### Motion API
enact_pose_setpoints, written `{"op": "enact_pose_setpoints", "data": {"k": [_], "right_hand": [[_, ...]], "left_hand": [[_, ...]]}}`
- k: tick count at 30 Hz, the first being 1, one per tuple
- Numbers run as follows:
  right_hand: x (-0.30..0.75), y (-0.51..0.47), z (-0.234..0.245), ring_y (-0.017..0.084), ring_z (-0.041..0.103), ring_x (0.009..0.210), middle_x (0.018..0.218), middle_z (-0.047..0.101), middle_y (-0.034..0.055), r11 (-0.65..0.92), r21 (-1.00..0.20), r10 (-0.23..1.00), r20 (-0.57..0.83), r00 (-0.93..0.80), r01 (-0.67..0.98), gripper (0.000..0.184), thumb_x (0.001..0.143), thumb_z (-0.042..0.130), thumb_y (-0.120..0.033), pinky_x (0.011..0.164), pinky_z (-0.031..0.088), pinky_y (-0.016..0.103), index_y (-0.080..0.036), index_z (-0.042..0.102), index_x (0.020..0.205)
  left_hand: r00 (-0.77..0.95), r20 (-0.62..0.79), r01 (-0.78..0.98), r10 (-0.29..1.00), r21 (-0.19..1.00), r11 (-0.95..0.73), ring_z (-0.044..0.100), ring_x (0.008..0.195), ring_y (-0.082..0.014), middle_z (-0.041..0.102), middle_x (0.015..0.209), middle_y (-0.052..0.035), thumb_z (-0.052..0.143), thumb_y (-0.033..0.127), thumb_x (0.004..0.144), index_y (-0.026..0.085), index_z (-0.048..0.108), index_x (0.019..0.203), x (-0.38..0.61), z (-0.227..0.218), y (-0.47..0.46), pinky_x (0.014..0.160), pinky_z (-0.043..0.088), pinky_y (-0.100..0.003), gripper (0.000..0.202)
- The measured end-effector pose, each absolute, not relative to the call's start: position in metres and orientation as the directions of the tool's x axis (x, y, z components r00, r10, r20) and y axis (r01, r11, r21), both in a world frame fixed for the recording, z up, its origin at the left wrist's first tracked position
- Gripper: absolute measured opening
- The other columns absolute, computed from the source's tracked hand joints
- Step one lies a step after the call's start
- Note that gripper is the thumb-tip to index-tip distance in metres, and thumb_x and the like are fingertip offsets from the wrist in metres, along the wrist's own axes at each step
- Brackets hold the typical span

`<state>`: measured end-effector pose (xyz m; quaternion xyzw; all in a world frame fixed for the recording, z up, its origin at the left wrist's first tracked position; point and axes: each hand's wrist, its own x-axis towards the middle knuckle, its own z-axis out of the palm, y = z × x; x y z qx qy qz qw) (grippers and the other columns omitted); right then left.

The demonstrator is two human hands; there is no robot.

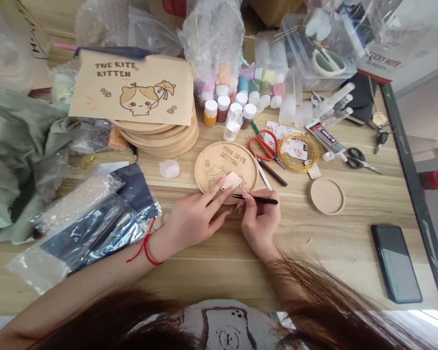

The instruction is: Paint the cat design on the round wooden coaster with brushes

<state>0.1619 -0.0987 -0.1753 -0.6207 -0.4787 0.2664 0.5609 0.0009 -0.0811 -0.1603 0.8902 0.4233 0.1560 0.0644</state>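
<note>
A wooden work table crowded with craft supplies stretches before a person working over a round wooden disc engraved "The Kite Kitten," which lies just ahead of both hands. Beyond the left hand sit a stack of wooden discs and a kraft paper sheet printed with a matching kitten design, while small paint pots stand farther ahead. Beyond and right of the right hand lie a shallow round wooden tray, a coil of gold wire and red-handled scissors. The left hand, a red string bracelet at its wrist, lies with fingers extended, their tips on a small pale wooden piece resting on the disc, not closed around it. The right hand pinches a slim black-handled tool, its metal tip near that piece.
</note>
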Motion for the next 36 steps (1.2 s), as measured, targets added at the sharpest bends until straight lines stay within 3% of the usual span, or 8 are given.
{"op": "enact_pose_setpoints", "data": {"k": [5, 10, 20, 29, 36], "right_hand": [[0.161, -0.097, -0.171, 0.013, 0.057, 0.049, 0.064, 0.059, -0.0019, 0.027, -0.934, 0.907, 0.173, 0.383, 0.357, 0.009, 0.086, 0.062, -0.024, 0.047, 0.049, 0.025, -0.021, 0.054, 0.083], [0.162, -0.096, -0.175, 0.013, 0.057, 0.05, 0.068, 0.062, -0.0006, 0.026, -0.926, 0.909, 0.179, 0.376, 0.377, 0.008, 0.086, 0.062, -0.025, 0.047, 0.049, 0.025, -0.021, 0.056, 0.083], [0.164, -0.1, -0.183, 0.013, 0.058, 0.055, 0.07, 0.062, -0.0004, 0.04, -0.949, 0.927, 0.151, 0.342, 0.312, 0.005, 0.086, 0.062, -0.024, 0.051, 0.05, 0.027, -0.022, 0.058, 0.087], [0.172, -0.101, -0.178, 0.011, 0.054, 0.047, 0.061, 0.055, -0.0045, 0.021, -0.973, 0.933, 0.102, 0.346, 0.229, 0.009, 0.088, 0.062, -0.023, 0.043, 0.044, 0.023, -0.022, 0.054, 0.084], [0.176, -0.097, -0.174, 0.01, 0.057, 0.046, 0.064, 0.058, -0.0036, 0.061, -0.979, 0.959, 0.111, 0.259, 0.196, 0.008, 0.087, 0.061, -0.02, 0.044, 0.049, 0.023, -0.021, 0.054, 0.084]], "left_hand": [[0.562, 0.272, 0.739, 0.781, 0.259, -0.622, 0.071, 0.088, -0.0196, 0.046, 0.146, -0.0098, 0.051, 0.036, 0.093, 0.015, 0.047, 0.139, 0.002, -0.162, -0.081, 0.065, 0.056, -0.03, 0.051], [0.556, 0.291, 0.732, 0.778, 0.271, -0.625, 0.071, 0.091, -0.0198, 0.048, 0.145, -0.0096, 0.051, 0.035, 0.093, 0.014, 0.048, 0.139, 0.002, -0.163, -0.081, 0.066, 0.056, -0.03, 0.05], [0.572, 0.255, 0.723, 0.78, 0.292, -0.626, 0.071, 0.087, -0.0203, 0.051, 0.142, -0.0094, 0.051, 0.036, 0.094, 0.016, 0.051, 0.137, -0.002, -0.162, -0.081, 0.069, 0.057, -0.031, 0.047], [0.579, 0.28, 0.717, 0.766, 0.273, -0.641, 0.07, 0.086, -0.0197, 0.052, 0.142, -0.0063, 0.054, 0.035, 0.092, 0.018, 0.055, 0.134, -0.003, -0.162, -0.085, 0.072, 0.057, -0.033, 0.045], [0.601, 0.266, 0.707, 0.754, 0.263, -0.657, 0.069, 0.088, -0.0199, 0.052, 0.142, -0.0072, 0.052, 0.035, 0.093, 0.016, 0.053, 0.136, -0.004, -0.162, -0.085, 0.073, 0.057, -0.032, 0.046]]}}
